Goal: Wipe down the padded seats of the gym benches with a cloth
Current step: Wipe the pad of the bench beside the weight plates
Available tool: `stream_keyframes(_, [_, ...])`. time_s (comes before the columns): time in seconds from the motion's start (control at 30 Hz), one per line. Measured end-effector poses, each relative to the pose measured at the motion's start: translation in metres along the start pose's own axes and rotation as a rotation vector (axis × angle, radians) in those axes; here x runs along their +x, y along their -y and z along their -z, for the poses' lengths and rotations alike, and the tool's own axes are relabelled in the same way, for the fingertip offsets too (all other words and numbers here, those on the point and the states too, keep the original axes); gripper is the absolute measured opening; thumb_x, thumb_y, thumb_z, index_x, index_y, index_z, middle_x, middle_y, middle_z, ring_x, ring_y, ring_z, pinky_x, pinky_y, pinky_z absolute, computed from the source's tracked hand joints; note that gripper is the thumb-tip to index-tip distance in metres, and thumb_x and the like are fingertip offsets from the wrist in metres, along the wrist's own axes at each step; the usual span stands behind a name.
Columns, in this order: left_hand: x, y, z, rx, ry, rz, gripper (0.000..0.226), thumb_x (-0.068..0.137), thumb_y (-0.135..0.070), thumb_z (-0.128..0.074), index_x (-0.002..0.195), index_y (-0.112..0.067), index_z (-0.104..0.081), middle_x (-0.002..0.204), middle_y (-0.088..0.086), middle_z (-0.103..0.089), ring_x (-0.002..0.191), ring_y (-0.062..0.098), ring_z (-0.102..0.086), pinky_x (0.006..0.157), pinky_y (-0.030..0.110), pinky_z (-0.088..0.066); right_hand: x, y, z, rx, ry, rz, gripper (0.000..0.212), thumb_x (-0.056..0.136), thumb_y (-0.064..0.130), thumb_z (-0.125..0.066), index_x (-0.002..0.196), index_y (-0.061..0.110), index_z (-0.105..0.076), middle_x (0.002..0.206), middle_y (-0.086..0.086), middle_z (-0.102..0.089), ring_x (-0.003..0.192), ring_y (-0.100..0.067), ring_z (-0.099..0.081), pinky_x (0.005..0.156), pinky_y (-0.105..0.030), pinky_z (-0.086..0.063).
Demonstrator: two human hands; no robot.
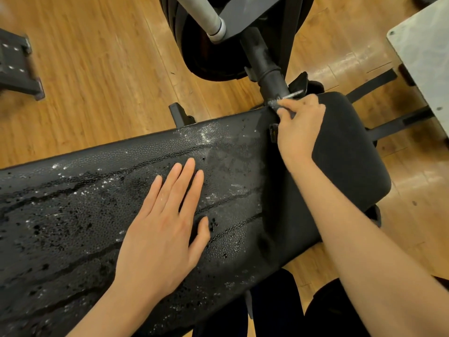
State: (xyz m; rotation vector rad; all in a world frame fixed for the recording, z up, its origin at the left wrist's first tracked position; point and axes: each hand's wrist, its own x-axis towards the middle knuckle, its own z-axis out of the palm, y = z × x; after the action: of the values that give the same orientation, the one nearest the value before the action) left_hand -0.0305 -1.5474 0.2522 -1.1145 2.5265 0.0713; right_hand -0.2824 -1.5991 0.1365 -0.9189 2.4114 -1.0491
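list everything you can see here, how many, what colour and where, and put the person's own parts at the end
bench pad: one, black, wet with droplets, across the left and centre
seat pad: one, black, right of the bench pad
cloth: one, grey, small bit showing at the pad gap, pinched
post: one, black, top centre
tube: one, grey, top centre
plate: one, grey metal, top right
floor: wood, brown
left hand: flat on the bench pad
right hand: pinching the cloth
legs: dark trousers, bottom
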Motion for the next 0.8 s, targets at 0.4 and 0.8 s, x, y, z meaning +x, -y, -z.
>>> stream_keyframes(0.4, [0.0, 0.0, -0.002, -0.015, -0.002, -0.002, 0.069, 0.098, -0.043, -0.031, 0.156, -0.006, -0.028, 0.165, 0.011, -0.02, 0.153, 0.026, -0.018, 0.122, 0.046, -0.018, -0.041, 0.027, -0.018, 0.261, 0.06, 0.224, 0.019, 0.086, 0.0, -0.063, 0.096, 0.008, -0.077, 0.102, -0.001, -0.071, 0.097, -0.007, -0.063, 0.094, -0.018, -0.046])
stream_keyframes(0.8, [-0.001, 0.0, -0.001, -0.008, -0.005, 0.001, 0.069, 0.098, -0.043, -0.031, 0.156, -0.006, -0.027, 0.165, 0.01, -0.02, 0.153, 0.025, -0.018, 0.123, 0.044, -0.015, -0.05, 0.042, -0.019, 0.262, 0.142, 0.194, 0.023, 0.087, 0.002, -0.063, 0.104, 0.009, -0.076, 0.114, -0.004, -0.072, 0.112, -0.011, -0.061, 0.103, -0.009, -0.036])
